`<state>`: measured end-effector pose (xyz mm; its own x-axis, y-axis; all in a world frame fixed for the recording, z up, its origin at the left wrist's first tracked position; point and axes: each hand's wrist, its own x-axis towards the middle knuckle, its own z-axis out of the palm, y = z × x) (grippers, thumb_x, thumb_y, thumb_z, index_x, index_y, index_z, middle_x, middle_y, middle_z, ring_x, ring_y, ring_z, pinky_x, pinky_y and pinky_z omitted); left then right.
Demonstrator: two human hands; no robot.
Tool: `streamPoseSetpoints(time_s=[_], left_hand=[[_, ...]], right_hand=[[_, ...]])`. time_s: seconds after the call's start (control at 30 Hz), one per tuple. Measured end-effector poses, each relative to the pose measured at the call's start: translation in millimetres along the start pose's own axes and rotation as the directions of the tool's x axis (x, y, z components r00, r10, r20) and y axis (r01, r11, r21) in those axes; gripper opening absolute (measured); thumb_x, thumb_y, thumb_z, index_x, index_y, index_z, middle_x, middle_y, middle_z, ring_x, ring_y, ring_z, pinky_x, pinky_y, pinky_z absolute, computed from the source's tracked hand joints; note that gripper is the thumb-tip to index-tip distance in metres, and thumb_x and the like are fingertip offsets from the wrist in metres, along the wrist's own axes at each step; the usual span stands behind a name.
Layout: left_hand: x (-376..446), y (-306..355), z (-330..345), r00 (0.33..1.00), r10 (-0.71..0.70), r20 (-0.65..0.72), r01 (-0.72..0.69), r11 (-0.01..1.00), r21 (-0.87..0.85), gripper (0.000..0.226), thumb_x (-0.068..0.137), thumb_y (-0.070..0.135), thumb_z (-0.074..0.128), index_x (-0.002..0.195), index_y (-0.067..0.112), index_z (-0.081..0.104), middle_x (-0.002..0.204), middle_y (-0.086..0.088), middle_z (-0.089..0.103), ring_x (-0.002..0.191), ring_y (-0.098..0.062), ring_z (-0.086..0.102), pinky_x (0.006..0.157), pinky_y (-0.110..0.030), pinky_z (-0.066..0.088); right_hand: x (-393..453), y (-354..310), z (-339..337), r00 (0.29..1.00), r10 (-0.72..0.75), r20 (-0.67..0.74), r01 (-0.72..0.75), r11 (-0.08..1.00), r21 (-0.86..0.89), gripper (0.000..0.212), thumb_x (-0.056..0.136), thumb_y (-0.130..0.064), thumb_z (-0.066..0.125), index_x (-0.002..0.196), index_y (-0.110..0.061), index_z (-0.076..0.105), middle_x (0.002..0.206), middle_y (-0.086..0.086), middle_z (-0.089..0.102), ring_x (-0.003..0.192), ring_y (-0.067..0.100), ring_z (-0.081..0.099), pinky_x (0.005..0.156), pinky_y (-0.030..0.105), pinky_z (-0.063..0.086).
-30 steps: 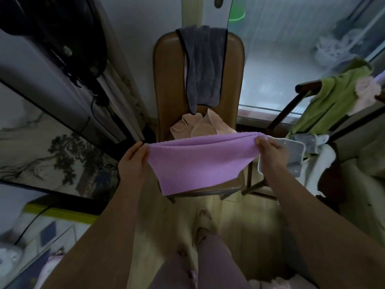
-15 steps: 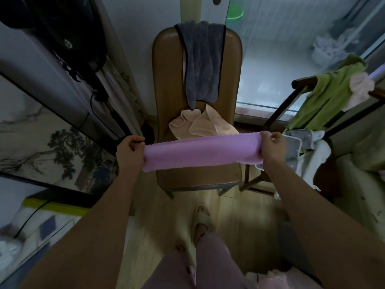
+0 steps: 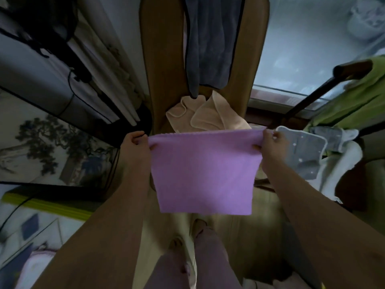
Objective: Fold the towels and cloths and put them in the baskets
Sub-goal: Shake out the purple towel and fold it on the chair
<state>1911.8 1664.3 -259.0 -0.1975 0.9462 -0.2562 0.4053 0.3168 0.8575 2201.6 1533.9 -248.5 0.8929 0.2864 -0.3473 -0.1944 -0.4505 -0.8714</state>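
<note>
We see the wooden chair [image 3: 164, 59] dead ahead, a grey towel [image 3: 210, 42] draped down its back. In front of the chair hangs the purple cloth [image 3: 203, 174], stretched flat in the air. On the chair's seat, just behind the cloth's top edge, lies a crumpled peach cloth [image 3: 208, 117]. The left hand [image 3: 135, 151] pinches the top left corner in its grip; the right hand [image 3: 273, 146] pinches the top right.
</note>
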Motion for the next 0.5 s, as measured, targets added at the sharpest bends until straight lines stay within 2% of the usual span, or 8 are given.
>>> streamPoseSetpoints(time_s=[0.1, 0.13, 0.2, 0.27, 0.33, 0.43, 0.5], left_hand=[[38.1, -19.9, 42.6, 0.995, -0.084, -0.044, 0.082, 0.996, -0.046, 0.023, 0.090, 0.012, 0.058, 0.113, 0.009, 0.061, 0.093, 0.001, 0.061, 0.083, -0.010, 0.058, 0.064, -0.012, 0.045], [49.3, -24.2, 56.9, 0.990, -0.129, -0.065, 0.125, 0.990, -0.067, 0.021, 0.091, 0.010, 0.058, 0.111, 0.007, 0.061, 0.091, -0.001, 0.061, 0.078, -0.007, 0.057, 0.058, -0.008, 0.044], [72.0, -29.9, 83.9, 0.974, -0.214, -0.077, 0.205, 0.972, -0.113, 0.018, 0.091, 0.008, 0.060, 0.109, 0.005, 0.060, 0.085, 0.000, 0.059, 0.076, -0.009, 0.058, 0.058, -0.008, 0.046], [96.4, -34.5, 104.7, 0.959, -0.268, -0.087, 0.250, 0.951, -0.180, 0.024, 0.089, 0.005, 0.062, 0.112, 0.001, 0.060, 0.085, 0.000, 0.059, 0.080, -0.013, 0.060, 0.062, -0.013, 0.051], [116.2, -33.3, 120.2, 0.958, -0.257, -0.129, 0.235, 0.958, -0.162, 0.027, 0.089, 0.003, 0.061, 0.115, -0.003, 0.060, 0.088, -0.003, 0.060, 0.076, -0.006, 0.057, 0.056, -0.005, 0.046], [135.7, -30.7, 141.7, 0.969, -0.179, -0.173, 0.167, 0.982, -0.084, 0.029, 0.092, 0.009, 0.059, 0.121, 0.005, 0.058, 0.106, -0.004, 0.063, 0.089, -0.007, 0.056, 0.057, -0.002, 0.042], [134.4, -39.8, 152.2, 0.977, -0.119, -0.178, 0.115, 0.993, -0.031, 0.024, 0.095, 0.017, 0.055, 0.117, 0.008, 0.059, 0.106, 0.004, 0.061, 0.091, -0.005, 0.055, 0.068, -0.007, 0.041]], right_hand=[[37.8, 15.5, 36.5, 0.999, -0.016, 0.042, 0.017, 1.000, -0.025, 0.009, 0.096, -0.013, 0.049, 0.087, -0.011, 0.049, 0.074, 0.003, 0.047, 0.065, 0.010, 0.047, 0.048, 0.011, 0.044], [48.9, 18.8, 47.7, 0.998, -0.019, 0.059, 0.020, 0.999, -0.024, 0.005, 0.096, -0.010, 0.048, 0.092, -0.007, 0.049, 0.073, 0.003, 0.047, 0.063, 0.007, 0.045, 0.046, 0.008, 0.042], [72.9, 29.0, 69.6, 0.997, 0.002, 0.076, 0.000, 1.000, -0.024, 0.004, 0.094, -0.008, 0.050, 0.092, -0.005, 0.052, 0.070, 0.001, 0.047, 0.062, 0.006, 0.046, 0.050, 0.014, 0.044], [96.8, 37.1, 88.5, 0.996, 0.028, 0.090, -0.025, 0.999, -0.032, 0.010, 0.093, -0.008, 0.054, 0.083, -0.008, 0.056, 0.068, 0.000, 0.051, 0.062, 0.007, 0.049, 0.057, 0.022, 0.045], [120.9, 42.5, 105.2, 0.990, 0.053, 0.129, -0.048, 0.998, -0.043, 0.013, 0.093, -0.011, 0.056, 0.081, -0.012, 0.059, 0.071, -0.001, 0.056, 0.067, 0.009, 0.055, 0.063, 0.025, 0.050], [145.9, 50.0, 129.0, 0.985, 0.088, 0.148, -0.084, 0.996, -0.034, 0.010, 0.095, -0.015, 0.055, 0.100, -0.008, 0.061, 0.082, -0.002, 0.058, 0.084, 0.015, 0.059, 0.078, 0.028, 0.053], [149.7, 59.8, 141.3, 0.996, 0.018, 0.085, -0.005, 0.990, -0.141, 0.019, 0.095, -0.018, 0.053, 0.112, -0.010, 0.056, 0.092, -0.003, 0.058, 0.092, 0.015, 0.056, 0.082, 0.030, 0.048]])
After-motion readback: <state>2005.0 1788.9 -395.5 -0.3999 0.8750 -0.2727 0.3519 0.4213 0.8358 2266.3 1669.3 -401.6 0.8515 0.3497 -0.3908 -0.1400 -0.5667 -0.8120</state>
